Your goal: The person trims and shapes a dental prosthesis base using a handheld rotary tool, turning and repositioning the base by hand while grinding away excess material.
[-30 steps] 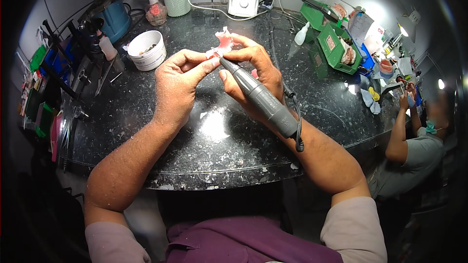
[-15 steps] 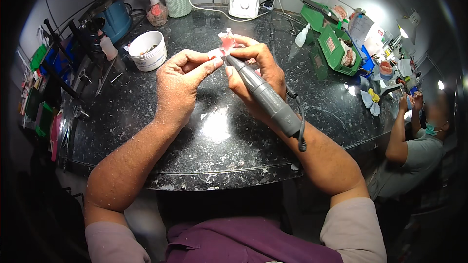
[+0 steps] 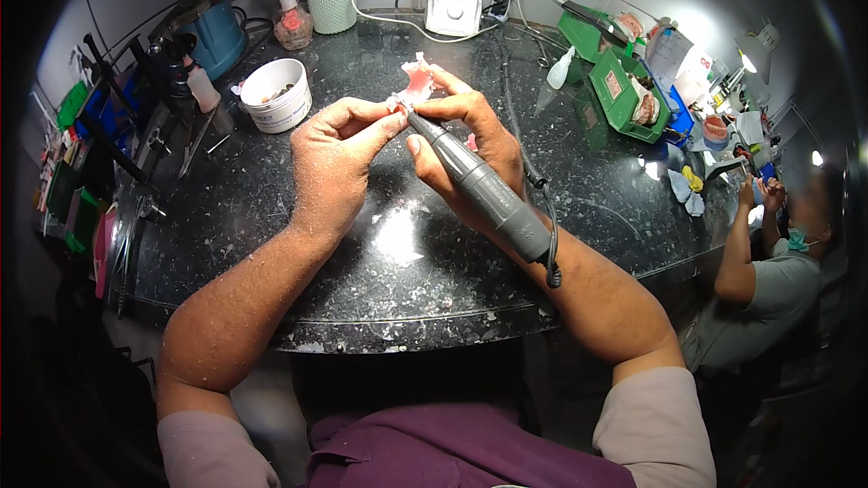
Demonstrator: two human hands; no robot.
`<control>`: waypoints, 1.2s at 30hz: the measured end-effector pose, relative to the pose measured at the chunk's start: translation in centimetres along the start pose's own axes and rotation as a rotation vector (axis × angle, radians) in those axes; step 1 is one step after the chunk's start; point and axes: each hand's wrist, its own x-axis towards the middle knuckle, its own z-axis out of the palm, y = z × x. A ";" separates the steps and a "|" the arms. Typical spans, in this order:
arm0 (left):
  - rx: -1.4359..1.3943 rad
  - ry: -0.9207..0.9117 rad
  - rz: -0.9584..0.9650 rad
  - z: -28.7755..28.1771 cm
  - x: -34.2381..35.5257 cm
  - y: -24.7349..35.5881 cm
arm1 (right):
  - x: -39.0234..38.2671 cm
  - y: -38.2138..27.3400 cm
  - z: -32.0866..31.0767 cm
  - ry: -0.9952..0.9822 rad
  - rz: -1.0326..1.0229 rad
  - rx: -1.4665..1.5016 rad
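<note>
- From my remote view, the thin pink piece [image 3: 419,81] is at 12 o'clock, held above the dark table [image 3: 398,294].
- The left hand [image 3: 333,149] pinches its near edge; the right hand [image 3: 488,131] grips a gray power tool [image 3: 493,194], tip beside that edge.
- I judge a skid could nick the left thumb, since they nearly meet.
- Pressing hard might crack the piece.
- The cord [image 3: 535,173], running toward 1 o'clock, could snag and jerk the tool.
</note>
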 end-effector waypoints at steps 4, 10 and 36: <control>0.012 0.004 0.005 -0.1 -0.1 -0.1 | 0.1 0.0 0.1 -0.002 -0.040 0.030; 0.026 -0.008 0.013 0.0 0.0 -0.1 | 0.1 -0.2 0.0 0.008 -0.011 0.023; 0.012 -0.015 0.053 0.2 -0.1 0.0 | 0.5 -1.0 0.1 0.107 -0.036 -0.056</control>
